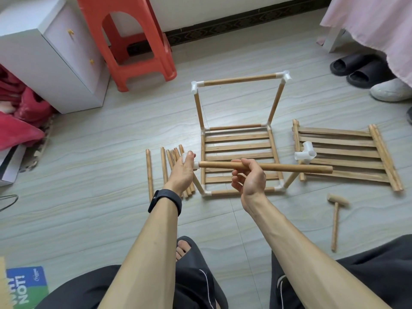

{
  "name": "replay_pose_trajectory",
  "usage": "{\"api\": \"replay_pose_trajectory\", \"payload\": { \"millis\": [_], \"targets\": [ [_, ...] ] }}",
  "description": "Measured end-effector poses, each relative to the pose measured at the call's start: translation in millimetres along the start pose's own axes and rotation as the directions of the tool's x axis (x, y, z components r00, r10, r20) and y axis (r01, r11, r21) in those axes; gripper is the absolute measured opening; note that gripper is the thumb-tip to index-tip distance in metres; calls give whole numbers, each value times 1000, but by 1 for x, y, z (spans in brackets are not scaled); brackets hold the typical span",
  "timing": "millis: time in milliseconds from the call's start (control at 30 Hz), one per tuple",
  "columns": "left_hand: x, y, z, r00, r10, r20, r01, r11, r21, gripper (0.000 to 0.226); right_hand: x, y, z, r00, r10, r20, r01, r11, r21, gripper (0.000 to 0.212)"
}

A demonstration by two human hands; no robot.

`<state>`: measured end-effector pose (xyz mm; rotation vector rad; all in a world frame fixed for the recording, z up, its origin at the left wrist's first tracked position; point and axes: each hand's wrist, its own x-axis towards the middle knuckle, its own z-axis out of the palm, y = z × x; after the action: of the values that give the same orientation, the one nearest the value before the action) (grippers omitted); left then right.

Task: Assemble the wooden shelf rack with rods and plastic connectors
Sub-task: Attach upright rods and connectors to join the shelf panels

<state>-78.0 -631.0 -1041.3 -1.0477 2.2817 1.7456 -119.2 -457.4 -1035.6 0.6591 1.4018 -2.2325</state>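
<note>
The part-built rack (238, 139) stands on the floor: a slatted shelf with upright rods and white plastic connectors, a top rod (239, 79) joining the two far uprights. My left hand (182, 172) is shut on a white connector (186, 157) atop the near-left upright. My right hand (248, 177) holds a long wooden rod (278, 167) level, its left end at that connector. The near-right upright carries a free white connector (305, 152).
Several loose rods (169, 166) lie left of the rack. A second slatted shelf (343, 152) lies at right, a wooden mallet (335, 219) near it. An orange stool (133, 41), a white cabinet (51, 56) and slippers (361, 68) stand farther off.
</note>
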Motion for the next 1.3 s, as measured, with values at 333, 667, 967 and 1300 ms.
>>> {"api": "replay_pose_trajectory", "payload": {
  "millis": [333, 667, 967, 1300],
  "targets": [
    [-3, 1, 0, 1000, 14, 3, -14, 1000, -20, 63, 5, -2, -4, 995, 93, 33, -94, 996, 3, 32],
    [-6, 2, 3, 999, -4, -33, 5, 1000, 10, 63, 5, 7, 7, 994, 85, 70, -82, 995, -48, 33],
    [-13, -6, -1, 998, -15, -61, 16, 1000, 9, 62, 3, 9, 10, 982, 107, 158, -88, 989, -121, 33],
    [-25, 26, 38, 834, 295, -467, 47, 804, 593, 41, 5, -30, -38, 999, 7, -40, -21, 932, -362, 47]
  ]
}}
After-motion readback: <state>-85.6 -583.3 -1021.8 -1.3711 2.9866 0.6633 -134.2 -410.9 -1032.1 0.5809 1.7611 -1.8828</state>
